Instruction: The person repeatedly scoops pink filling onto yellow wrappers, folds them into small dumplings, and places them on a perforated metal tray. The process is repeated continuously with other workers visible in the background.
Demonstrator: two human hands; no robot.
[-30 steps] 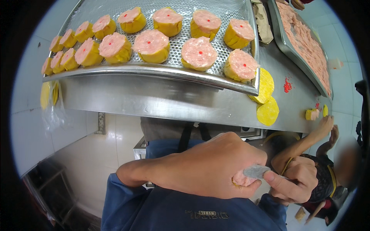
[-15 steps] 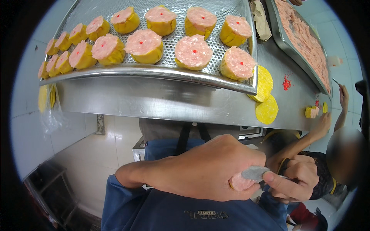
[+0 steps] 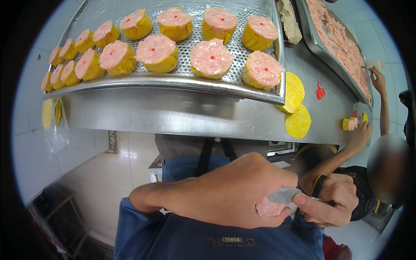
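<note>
Nearby, at the near side of the scene, the left hand point(image 3: 255, 186) is gripping a lump of pink filling point(image 3: 269, 209) in curled fingers, which are hiding whatever is lying beneath it, while the right hand point(image 3: 331, 199) is pinching a flat grey blade point(image 3: 282, 195) between its thumb and folded fingers, the blade lying over the far edge of the filling. Beyond both hands, a metal table point(image 3: 173, 110) is running from left to right; yellow discs point(image 3: 298, 123) are overlapping just beside the tray's near right corner, and red bits point(image 3: 320, 92) are lying farther right. A crumpled beige sheet point(image 3: 290, 24) is lying at the far side between tray and pan. The right hand is partly blocking a co-worker at the right, whose one hand point(image 3: 378, 81) is holding a thin tool by the pan and whose other hand point(image 3: 362, 133) is resting near a small yellow-sided piece point(image 3: 348, 124). Among the containers, a perforated tray point(image 3: 173, 81) is holding two rows of yellow-wrapped dumplings point(image 3: 211, 57), many showing a red dot on pink tops; a metal pan point(image 3: 308, 32) at the far right is holding a pink mass point(image 3: 336, 39); a clear plastic bag point(image 3: 60, 136) at the left is holding more yellow rounds point(image 3: 47, 113).
</note>
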